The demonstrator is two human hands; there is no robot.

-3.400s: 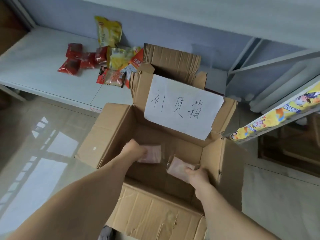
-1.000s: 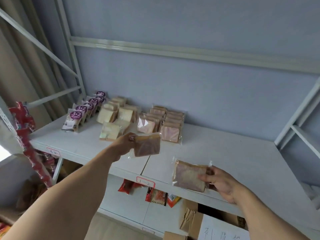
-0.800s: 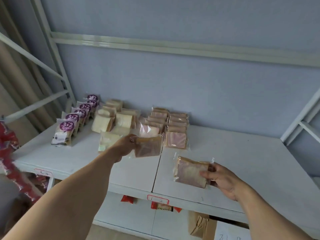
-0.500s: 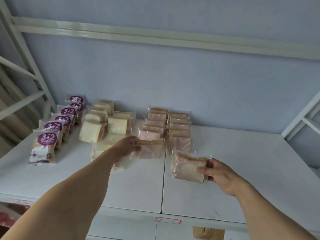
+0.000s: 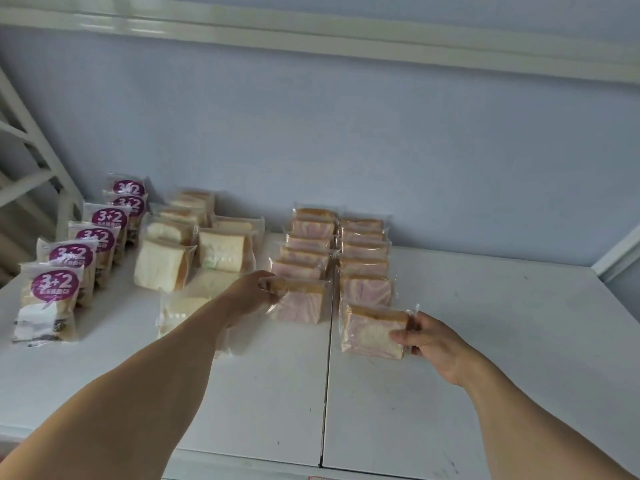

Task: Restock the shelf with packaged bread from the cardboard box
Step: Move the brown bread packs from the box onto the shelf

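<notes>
Two rows of pink-swirl bread packs (image 5: 363,245) stand upright on the white shelf (image 5: 485,341). My left hand (image 5: 247,292) grips one pink-swirl pack (image 5: 301,303) by its left edge at the front of the left row. My right hand (image 5: 431,339) pinches another pink-swirl pack (image 5: 372,332) by its right edge at the front of the right row. Both packs stand upright, low over or on the shelf surface. The cardboard box is out of view.
White bread packs (image 5: 162,265) stand left of the pink rows, one lying flat (image 5: 180,308) under my left forearm. A row of purple-labelled "3+2" packs (image 5: 52,296) runs along the far left. The shelf's right half is bare; a frame post (image 5: 616,251) rises at right.
From the box, both hands carried a bread pack each up to the shelf. In the last second they moved forward and down to the front of the two pink rows.
</notes>
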